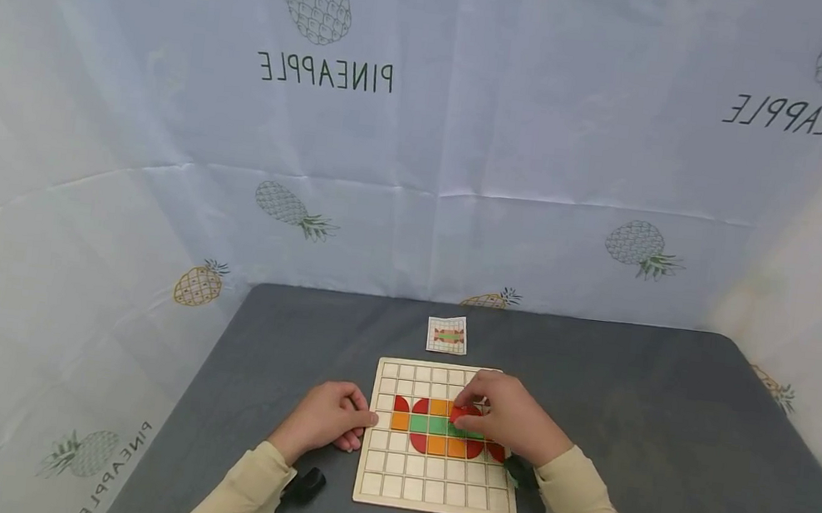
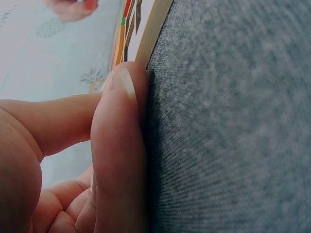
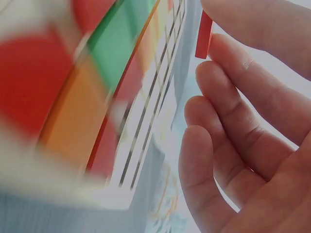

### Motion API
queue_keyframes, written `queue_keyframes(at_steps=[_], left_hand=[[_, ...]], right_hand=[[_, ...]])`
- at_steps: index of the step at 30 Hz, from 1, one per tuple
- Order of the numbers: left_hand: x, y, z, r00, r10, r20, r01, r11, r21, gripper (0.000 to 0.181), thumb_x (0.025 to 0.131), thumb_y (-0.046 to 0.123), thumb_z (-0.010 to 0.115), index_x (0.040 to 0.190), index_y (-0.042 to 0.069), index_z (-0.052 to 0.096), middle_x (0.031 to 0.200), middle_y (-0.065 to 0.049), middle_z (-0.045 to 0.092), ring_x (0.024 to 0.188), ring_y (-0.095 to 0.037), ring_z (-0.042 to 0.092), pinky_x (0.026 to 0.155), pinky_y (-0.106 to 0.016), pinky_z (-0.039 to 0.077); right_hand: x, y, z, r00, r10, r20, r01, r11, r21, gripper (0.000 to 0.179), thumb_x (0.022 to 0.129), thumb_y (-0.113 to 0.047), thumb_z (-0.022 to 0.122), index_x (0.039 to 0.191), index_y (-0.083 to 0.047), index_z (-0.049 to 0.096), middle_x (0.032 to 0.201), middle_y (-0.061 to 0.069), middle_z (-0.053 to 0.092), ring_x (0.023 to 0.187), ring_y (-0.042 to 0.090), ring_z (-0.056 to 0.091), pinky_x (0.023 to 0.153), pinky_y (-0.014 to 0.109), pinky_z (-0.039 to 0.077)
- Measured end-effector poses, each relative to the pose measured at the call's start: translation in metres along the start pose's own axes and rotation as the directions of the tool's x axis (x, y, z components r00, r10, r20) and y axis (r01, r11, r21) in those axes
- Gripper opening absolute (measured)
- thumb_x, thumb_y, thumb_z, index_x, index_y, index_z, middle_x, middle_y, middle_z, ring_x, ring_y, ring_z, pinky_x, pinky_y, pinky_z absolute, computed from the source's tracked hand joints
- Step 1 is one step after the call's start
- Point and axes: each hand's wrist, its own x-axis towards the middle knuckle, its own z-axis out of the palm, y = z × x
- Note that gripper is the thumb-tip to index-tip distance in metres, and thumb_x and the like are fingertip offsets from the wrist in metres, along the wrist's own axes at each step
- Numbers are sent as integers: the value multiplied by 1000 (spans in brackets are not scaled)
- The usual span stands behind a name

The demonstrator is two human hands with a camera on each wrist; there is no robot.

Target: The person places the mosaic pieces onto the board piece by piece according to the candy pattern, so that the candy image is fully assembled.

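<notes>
A square wooden grid board (image 1: pixel 435 491) lies on the dark table, bearing several red, orange and green tiles. My left hand (image 1: pixel 330 419) is at its left edge; in the left wrist view the thumb and index fingertips (image 2: pixel 127 82) meet there and pinch the edge. My right hand (image 1: pixel 514 418) is over the board's right part, pinching a red tile (image 3: pixel 204 36) between thumb and index finger. That tile is above the board, seen edge-on in the right wrist view, with the other fingers curved loosely. Green tiles (image 1: pixel 427 425) form a middle row, partly hidden by my right hand.
A small pattern card (image 1: pixel 447 335) with a coloured design on a grid lies behind the board. A dark table (image 1: pixel 635 414) extends to both sides. Behind it hangs a white cloth (image 1: pixel 512 150) printed with pineapples. A black object (image 1: pixel 305 486) is by my left wrist.
</notes>
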Motion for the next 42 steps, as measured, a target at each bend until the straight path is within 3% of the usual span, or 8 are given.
queue_keyframes(at_steps=[9, 18, 26, 42], left_hand=[[3, 2, 0, 1000, 0, -3, 0, 1000, 12, 27, 94, 27, 87, 96, 8, 69, 71, -4, 70, 58, -12, 70, 55, -31, 64], [6, -2, 3, 1000, 29, 11, -29, 1000, -1, 25, 94, 26, 86, 96, 7, 70, 70, -4, 71, 57, -12, 71, 55, -32, 64], [6, -2, 2, 1000, 28, 2, -28, 1000, 6, 25, 94, 26, 86, 95, 7, 69, 70, -4, 70, 56, -12, 70, 54, -31, 64], [3, -1, 0, 1000, 11, -5, -11, 1000, 7, 25, 94, 25, 86, 95, 7, 69, 70, -5, 70, 57, -12, 70, 54, -31, 63]], right_hand=[[16, -37, 26, 991, -133, 33, 134, 990, -34, 11, 88, -23, 92, 96, -23, 84, 92, -14, 68, 88, 8, 60, 79, 29, 57], [15, -49, 50, 977, -211, 36, 213, 973, -92, 14, 88, -25, 93, 94, -19, 81, 90, -8, 66, 85, 5, 56, 77, 24, 56], [16, -56, 59, 976, -214, 31, 216, 964, -155, 14, 88, -26, 93, 94, -20, 82, 89, -10, 65, 86, 3, 54, 74, 22, 55], [17, -59, 63, 977, -210, 41, 214, 960, -179, 12, 90, -25, 92, 91, -19, 82, 86, -10, 64, 83, 4, 51, 69, 20, 52]])
